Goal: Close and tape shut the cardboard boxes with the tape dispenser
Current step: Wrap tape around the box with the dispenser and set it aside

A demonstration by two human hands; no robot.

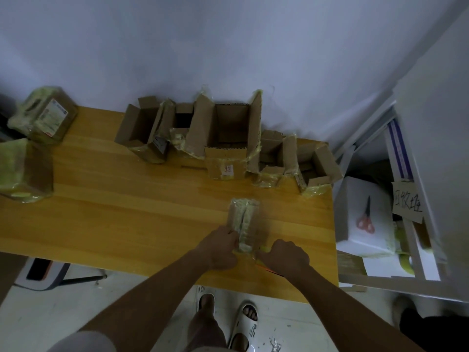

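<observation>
Fingers of left hand (pixel 223 246) grip small box (pixel 244 222) near table (pixel 127 224) front edge; right hand (pixel 286 255) fisted around tape dispenser (pixel 265 250).

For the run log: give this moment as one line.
left hand holds small box | right hand grips tape dispenser | open boxes wait

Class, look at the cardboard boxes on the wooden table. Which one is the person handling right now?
The small closed box near the table's front edge, between the left hand and right hand. Unlike the open boxes along the wall, its flaps are shut and taped.
</observation>
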